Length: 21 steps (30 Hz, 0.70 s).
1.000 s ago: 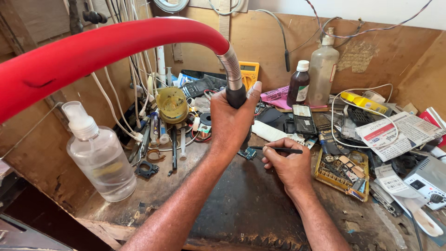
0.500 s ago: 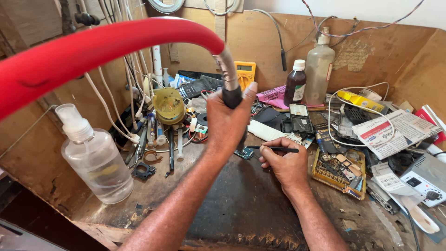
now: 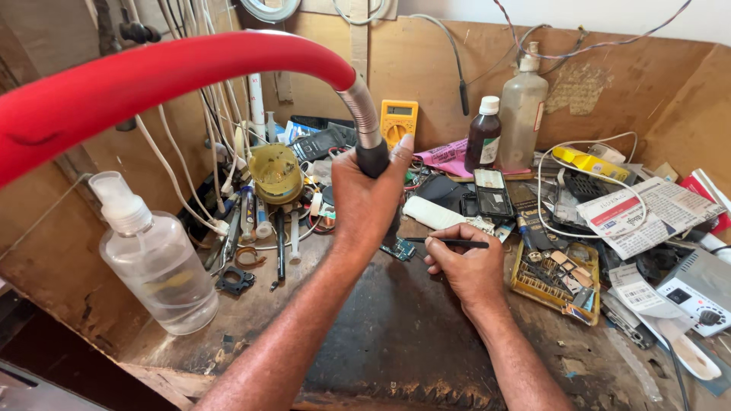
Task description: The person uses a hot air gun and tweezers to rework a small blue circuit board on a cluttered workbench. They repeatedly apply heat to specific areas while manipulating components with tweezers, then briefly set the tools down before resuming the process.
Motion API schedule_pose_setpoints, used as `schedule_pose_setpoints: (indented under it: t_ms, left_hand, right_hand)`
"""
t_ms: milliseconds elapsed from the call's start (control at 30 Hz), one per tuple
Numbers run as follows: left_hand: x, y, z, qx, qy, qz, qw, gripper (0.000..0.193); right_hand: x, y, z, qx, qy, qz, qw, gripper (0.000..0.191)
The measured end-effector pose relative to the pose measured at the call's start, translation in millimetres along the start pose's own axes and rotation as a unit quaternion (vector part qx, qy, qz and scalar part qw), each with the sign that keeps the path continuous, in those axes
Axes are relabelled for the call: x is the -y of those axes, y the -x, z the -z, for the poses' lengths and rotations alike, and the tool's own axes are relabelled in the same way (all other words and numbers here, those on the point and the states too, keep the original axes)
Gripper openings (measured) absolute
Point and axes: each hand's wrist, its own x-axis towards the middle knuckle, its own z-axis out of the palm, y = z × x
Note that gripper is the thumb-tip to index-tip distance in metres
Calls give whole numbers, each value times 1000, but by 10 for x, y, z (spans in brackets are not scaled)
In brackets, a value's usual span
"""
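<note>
My left hand (image 3: 367,199) grips the black handle of a tool (image 3: 374,158) fed by a flexible metal neck and a thick red hose (image 3: 175,72) that arcs in from the left. The tool's tip points down at a small blue circuit board (image 3: 401,250) on the dark mat (image 3: 396,335). My right hand (image 3: 466,266) rests on the mat just right of the board and holds thin black tweezers (image 3: 449,243), their tip reaching toward the board.
A clear plastic pump bottle (image 3: 156,262) stands at left. Behind are a yellow multimeter (image 3: 399,120), a brown bottle (image 3: 483,134), a tall clear bottle (image 3: 522,110), a phone (image 3: 492,195), papers (image 3: 647,209), a yellow parts tray (image 3: 556,278) and scattered hand tools (image 3: 263,228).
My left hand and the tool have stayed over the board, with only a small shift. The right hand keeps the tweezers beside it.
</note>
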Motion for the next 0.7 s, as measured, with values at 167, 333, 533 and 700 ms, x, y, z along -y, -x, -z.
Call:
schedule_pose_setpoints:
  t_ms: [167,333,533,700]
  left_hand:
    - [59,39,-73,12,0,-3,1000,42]
    - [53,-2,-74,-3,-24,-13,1000,40]
    - [30,-11,-11,-2,8,-2,1000,37]
    - [41,-17,-71,7,13,-22,1000,38]
  right_hand:
    - [-23,-18,-16,-2,-3,3,1000,11]
    - [-18,-18,0,-5,4,2,1000,11]
    - [-16,-18,8,-6,20,11,1000,11]
    - [24,-3,1,-8,11,5,1000,12]
